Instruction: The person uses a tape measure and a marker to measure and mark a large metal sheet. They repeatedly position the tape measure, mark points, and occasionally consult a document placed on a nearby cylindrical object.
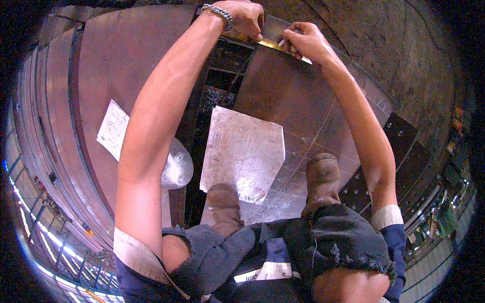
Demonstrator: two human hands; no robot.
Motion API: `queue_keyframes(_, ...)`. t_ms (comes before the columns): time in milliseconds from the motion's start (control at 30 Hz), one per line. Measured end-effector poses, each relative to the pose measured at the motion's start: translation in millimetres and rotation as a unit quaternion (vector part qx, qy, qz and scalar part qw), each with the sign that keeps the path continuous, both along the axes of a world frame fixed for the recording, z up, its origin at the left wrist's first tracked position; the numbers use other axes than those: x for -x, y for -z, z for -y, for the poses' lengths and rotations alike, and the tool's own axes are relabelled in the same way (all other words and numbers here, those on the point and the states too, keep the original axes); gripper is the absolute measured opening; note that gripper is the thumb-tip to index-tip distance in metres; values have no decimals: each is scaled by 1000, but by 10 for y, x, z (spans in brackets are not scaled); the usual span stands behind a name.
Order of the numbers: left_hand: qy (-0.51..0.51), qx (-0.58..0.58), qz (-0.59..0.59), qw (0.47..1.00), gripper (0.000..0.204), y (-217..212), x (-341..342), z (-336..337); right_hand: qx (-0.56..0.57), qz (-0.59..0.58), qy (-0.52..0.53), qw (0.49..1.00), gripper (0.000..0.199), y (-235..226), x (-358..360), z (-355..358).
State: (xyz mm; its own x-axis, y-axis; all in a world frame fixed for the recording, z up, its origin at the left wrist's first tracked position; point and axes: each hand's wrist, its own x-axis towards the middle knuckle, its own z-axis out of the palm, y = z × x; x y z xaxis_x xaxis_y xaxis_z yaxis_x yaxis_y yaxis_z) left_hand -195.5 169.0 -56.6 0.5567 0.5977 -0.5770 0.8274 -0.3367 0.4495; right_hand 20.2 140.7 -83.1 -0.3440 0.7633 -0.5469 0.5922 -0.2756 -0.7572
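Both arms stretch out to the far edge of a brown steel plate (283, 96). My left hand (242, 19), with a chain bracelet on its wrist, is closed, its thumb pressing on a yellow tape measure (270, 45) that lies across the plate near that edge. At the tape's right part, my right hand (308, 43) pinches a thin white stick (282, 43) that looks like chalk. A small bright white patch shows under that hand; what it is I cannot tell. Faint pale lines run over the plate's right side.
A large creased paper sheet (245, 151) lies between my boots (323, 174). A smaller paper (113, 129) and a shiny rounded metal piece (178, 164) rest left on another steel plate (121, 60). A dark gap (217, 78) separates the plates. Perforated dark plates (401, 131) lie right.
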Motion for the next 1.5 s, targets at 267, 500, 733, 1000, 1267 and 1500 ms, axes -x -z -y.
queue_keyframes(267, -16, 16, 1, 1000, 35, 42, 4, 5, -71, 69, -24, 995, 22, -50, 93, 57)
queue_keyframes(500, -81, 144, 9, 986, 34, 18, 21, -19, -452, 74, 63, 887, 15, -239, 233, 147)
queue_keyframes(733, -22, 10, -30, 999, 37, -103, -38, 22, -38, -95, 49, 994, 19, -101, -44, 24)
queue_keyframes(1000, -23, -17, -32, 999, 37, -100, -30, 67, -16, -56, -13, 998, 19, -25, 12, 53)
queue_keyframes(1267, -6, 6, 4, 1000, 43, 184, 44, -72, -19, -30, -39, 999, 26, 39, -16, 21)
queue_keyframes(1500, 9, -9, 26, 1000, 42, 105, 33, -64, -82, -6, -33, 996, 21, 65, 20, 33)
